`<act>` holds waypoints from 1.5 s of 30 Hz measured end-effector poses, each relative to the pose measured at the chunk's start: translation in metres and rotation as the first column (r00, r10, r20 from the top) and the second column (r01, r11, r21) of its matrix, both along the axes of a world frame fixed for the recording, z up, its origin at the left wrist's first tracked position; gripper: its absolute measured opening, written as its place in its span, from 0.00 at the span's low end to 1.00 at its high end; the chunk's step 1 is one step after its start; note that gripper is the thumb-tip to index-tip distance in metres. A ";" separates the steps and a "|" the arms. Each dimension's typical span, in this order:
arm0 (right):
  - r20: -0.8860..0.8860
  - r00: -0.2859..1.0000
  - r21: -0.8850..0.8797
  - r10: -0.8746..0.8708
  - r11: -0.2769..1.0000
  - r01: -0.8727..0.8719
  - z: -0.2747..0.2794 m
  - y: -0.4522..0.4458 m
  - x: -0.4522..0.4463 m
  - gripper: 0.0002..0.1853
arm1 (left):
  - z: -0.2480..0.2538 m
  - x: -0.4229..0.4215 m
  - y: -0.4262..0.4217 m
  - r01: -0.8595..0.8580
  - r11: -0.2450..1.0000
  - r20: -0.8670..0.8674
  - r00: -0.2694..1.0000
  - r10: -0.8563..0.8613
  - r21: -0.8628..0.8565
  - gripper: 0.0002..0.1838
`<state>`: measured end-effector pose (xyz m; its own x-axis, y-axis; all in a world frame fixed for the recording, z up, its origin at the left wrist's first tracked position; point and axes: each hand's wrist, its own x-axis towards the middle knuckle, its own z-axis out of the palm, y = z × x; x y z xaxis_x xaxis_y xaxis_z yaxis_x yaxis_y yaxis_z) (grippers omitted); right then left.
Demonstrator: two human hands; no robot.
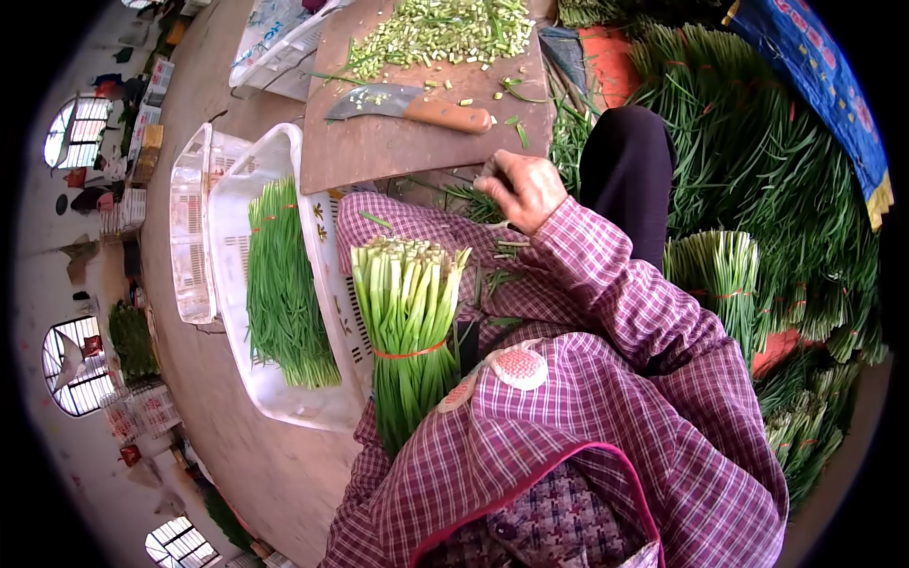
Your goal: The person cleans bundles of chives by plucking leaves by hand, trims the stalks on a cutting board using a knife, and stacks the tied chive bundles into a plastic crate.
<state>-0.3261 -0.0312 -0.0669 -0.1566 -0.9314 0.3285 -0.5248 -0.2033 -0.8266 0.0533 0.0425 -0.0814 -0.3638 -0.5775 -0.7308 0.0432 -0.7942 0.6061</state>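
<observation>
The main bundle of green stalks (405,327) is located in front of the torso, slightly left of centre. It is near upright in the view: trimmed pale ends at the top, green leaves at the bottom. A single orange-red band (410,350) encircles it at about mid-length.

Left hand: not visible. The left sleeve (367,440) ends beside the lower leaves of the bundle; whether the hand is open or gripping cannot be determined.

Right hand (523,189): located just off the near right corner of the surface (355,151), well apart from the bundle. The fingers are curled, and no held item is visible. Full closure cannot be confirmed.

The surface is a brown board. It carries a knife (412,107), lying flat, with the wooden handle directed towards the right hand and the blade directed left. A heap of chopped stem pieces (445,33) covers the far portion; a few loose pieces lie around the knife.

Left of the bundle is a white perforated crate (227,284). It contains a second banded bundle (284,284). A further crate (192,237) is positioned beside its outer wall.

Right of the person, a large pile of green stalks (729,142) is laid out, with a blue sack (819,71) along its far edge.
</observation>
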 end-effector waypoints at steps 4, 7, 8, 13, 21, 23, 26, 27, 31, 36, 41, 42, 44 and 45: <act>0.419 0.852 -0.062 0.314 0.946 -0.318 0.046 0.024 0.007 0.22 | 0.002 -0.001 -0.003 0.009 1.000 0.014 1.000 -0.009 0.000 0.60; 0.237 0.825 -0.160 0.514 0.858 -0.489 0.035 0.034 0.033 0.35 | 0.002 -0.001 -0.005 0.009 1.000 0.017 1.000 -0.009 -0.001 0.60; 0.151 0.882 -0.069 0.446 0.895 -0.440 0.033 0.037 0.044 0.34 | 0.002 -0.001 -0.007 0.012 1.000 0.021 1.000 -0.012 -0.002 0.60; 0.202 0.899 -0.169 0.389 0.918 -0.359 0.027 0.024 0.056 0.26 | 0.004 -0.001 -0.010 0.020 1.000 0.024 1.000 -0.020 0.002 0.59; 0.483 0.815 -0.197 0.320 0.947 -0.255 0.012 0.008 0.059 0.08 | 0.005 -0.003 -0.015 0.026 1.000 0.021 0.999 -0.026 -0.006 0.59; 0.519 0.832 0.033 0.193 0.969 -0.245 0.013 0.009 0.053 0.08 | 0.006 -0.003 -0.016 0.026 1.000 0.020 0.999 -0.026 -0.009 0.59; 0.652 0.750 0.184 0.111 0.937 -0.298 0.018 0.014 0.041 0.13 | 0.005 -0.001 -0.016 0.017 1.000 0.022 1.000 -0.016 -0.016 0.59; 0.644 0.739 0.053 0.201 0.951 -0.305 0.021 0.017 0.039 0.17 | 0.004 -0.001 -0.015 0.014 1.000 0.020 1.000 -0.013 -0.016 0.59; 0.208 0.857 -0.163 0.471 0.881 -0.445 0.026 0.031 0.047 0.36 | 0.004 0.000 -0.015 0.013 1.000 0.020 1.000 -0.013 -0.016 0.59; 0.141 0.884 -0.146 0.445 0.893 -0.426 0.020 0.026 0.062 0.38 | 0.004 0.001 -0.016 0.017 1.000 0.025 1.000 -0.017 -0.018 0.58; 0.151 0.853 -0.285 0.500 0.848 -0.447 0.016 0.016 0.057 0.31 | 0.005 0.001 -0.015 0.023 1.000 0.026 0.999 -0.023 -0.013 0.58; 0.138 0.862 -0.279 0.487 0.855 -0.438 0.015 0.015 0.056 0.28 | 0.005 0.001 -0.016 0.024 1.000 0.027 0.999 -0.024 -0.012 0.58; 0.125 0.873 -0.273 0.472 0.862 -0.428 0.016 0.015 0.057 0.24 | 0.006 0.001 -0.016 0.026 1.000 0.028 0.999 -0.025 -0.012 0.58; 0.107 0.894 -0.251 0.435 0.882 -0.399 0.017 0.016 0.058 0.20 | 0.005 0.001 -0.016 0.023 1.000 0.027 0.999 -0.023 -0.012 0.58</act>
<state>-0.2682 -0.0148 -0.0500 0.1643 -0.8297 0.5335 -0.2200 -0.5580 -0.8001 0.0541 0.0266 -0.0762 -0.3577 -0.5780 -0.7335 0.0088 -0.7875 0.6163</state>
